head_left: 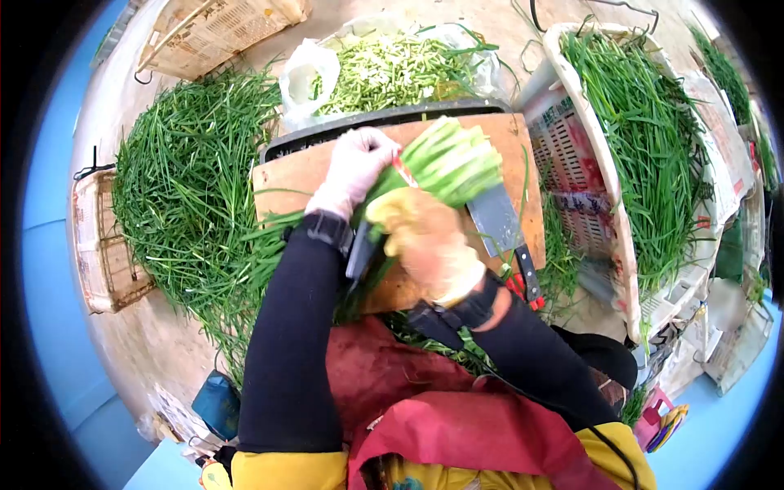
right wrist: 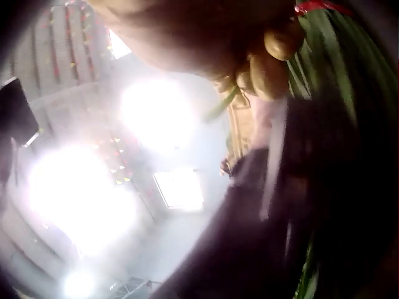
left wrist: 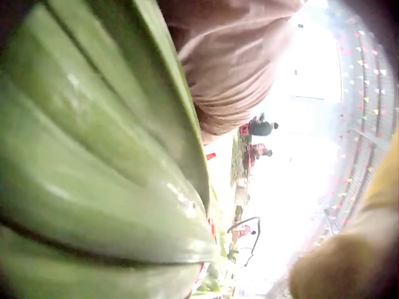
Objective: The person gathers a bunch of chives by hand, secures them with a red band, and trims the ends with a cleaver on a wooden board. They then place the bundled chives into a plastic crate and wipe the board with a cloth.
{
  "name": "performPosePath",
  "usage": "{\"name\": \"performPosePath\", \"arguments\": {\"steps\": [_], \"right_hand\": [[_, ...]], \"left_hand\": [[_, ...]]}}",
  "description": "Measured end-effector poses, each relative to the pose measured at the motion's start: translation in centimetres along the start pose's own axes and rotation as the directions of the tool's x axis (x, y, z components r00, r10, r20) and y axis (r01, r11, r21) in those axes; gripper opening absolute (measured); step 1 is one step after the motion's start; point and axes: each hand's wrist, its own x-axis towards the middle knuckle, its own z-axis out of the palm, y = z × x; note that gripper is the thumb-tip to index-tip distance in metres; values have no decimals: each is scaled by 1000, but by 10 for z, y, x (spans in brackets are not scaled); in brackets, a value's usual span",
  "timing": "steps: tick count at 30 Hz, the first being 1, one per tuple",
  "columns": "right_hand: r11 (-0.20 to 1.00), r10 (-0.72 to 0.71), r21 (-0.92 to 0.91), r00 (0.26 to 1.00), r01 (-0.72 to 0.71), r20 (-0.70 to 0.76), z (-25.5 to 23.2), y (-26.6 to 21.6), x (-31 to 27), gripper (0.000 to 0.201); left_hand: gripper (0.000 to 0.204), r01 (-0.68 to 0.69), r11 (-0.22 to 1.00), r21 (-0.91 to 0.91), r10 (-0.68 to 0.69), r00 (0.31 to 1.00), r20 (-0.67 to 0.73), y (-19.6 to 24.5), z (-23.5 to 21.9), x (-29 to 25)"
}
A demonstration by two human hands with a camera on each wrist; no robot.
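Note:
A bunch of leafy green stalks [head_left: 453, 162], pale at the cut ends, lies across the wooden board [head_left: 286, 184]. Red tape [head_left: 404, 171] crosses the bunch, and my white-gloved left hand [head_left: 353, 170] pinches it at the bunch's left side. Broad green leaves [left wrist: 93, 156] fill much of the left wrist view. My yellow-gloved right hand [head_left: 429, 241], blurred, is just below the bunch. Its curled fingers [right wrist: 265, 71] show beside the leaves in the right wrist view; I cannot tell whether they grip anything. Right of it lies a cleaver [head_left: 494, 219] with a black handle.
Loose green leaves [head_left: 192, 171] are heaped left of the board. Behind it, a plastic bag [head_left: 314, 77] holds short cut pieces [head_left: 384, 69]. A tall crate [head_left: 563, 135] full of leaves [head_left: 637, 147] stands on the right. Other crates [head_left: 220, 37] sit at the back left.

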Motion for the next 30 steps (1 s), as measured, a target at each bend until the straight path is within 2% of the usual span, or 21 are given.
{"name": "performPosePath", "arguments": {"steps": [1,2,3,4,5,6,7,8,10,11,12,14,16,18,19,20,23,24,27,28,30], "right_hand": [[995,53,85,998,-51,-24,-7,-9,0,11],[944,133,307,991,-124,-6,-19,-23,-3,12],[952,-66,295,997,76,-44,-25,-27,-3,15],[954,-87,287,996,90,-22,-36,-33,1,15],[978,-155,137,987,159,-41,-46,-39,12,14],[941,-317,-135,948,311,-23,-56,-33,34,16],[780,-429,-459,897,426,104,-64,-40,52,19],[500,-483,-701,835,509,261,-68,-48,66,22],[288,-287,-835,874,470,393,-67,-45,83,28],[132,9,-931,939,340,344,-56,-54,89,30],[102,-8,-914,920,392,393,-54,-42,93,31],[55,227,-949,921,311,316,-43,-43,102,32],[90,213,-948,923,307,319,-42,-31,104,34],[200,224,-954,937,224,267,-42,-23,107,34],[311,159,-931,955,192,250,-48,-12,107,35],[310,156,-931,955,194,251,-49,-8,105,35],[178,-124,-920,935,350,331,-50,3,92,18],[176,-126,-919,934,352,334,-53,3,85,18],[287,-289,-849,885,444,365,-61,5,66,5],[283,-294,-850,884,445,365,-63,10,63,5],[427,-469,-756,836,496,283,-65,14,57,5]], "left_hand": [[5,-7,999,33,7,1000,2,-2,-1,-1],[5,1,998,63,-1,1000,-3,-5,2,-8],[7,-62,998,9,62,998,-32,-9,5,-7],[9,-19,998,-66,20,1000,8,-10,5,-7],[7,-49,999,-20,50,999,19,-9,4,-7],[6,-77,997,28,76,997,30,-8,4,-10],[7,-95,991,95,92,995,31,-9,3,-11],[7,-46,989,139,48,999,-6,-3,7,-13],[7,-52,967,249,59,998,-20,5,7,-16],[7,-50,968,247,57,998,-22,1,7,-16],[7,-75,972,222,81,997,-19,-4,7,-14],[7,-103,975,195,109,994,-19,-6,7,-14],[7,-114,955,273,129,991,-39,-3,8,-17],[7,-111,959,260,128,991,-49,-5,7,-17],[6,-112,958,264,125,992,-33,-5,6,-17],[5,-115,956,269,123,992,-15,-7,5,-17],[4,-166,961,219,177,984,-28,-9,6,-20],[4,-169,961,220,180,983,-31,-8,6,-23],[16,18,991,-135,1,990,139,-5,7,-29],[16,11,991,-135,8,990,141,-2,6,-30],[15,35,994,-103,-12,975,222,1,6,-35]]}}
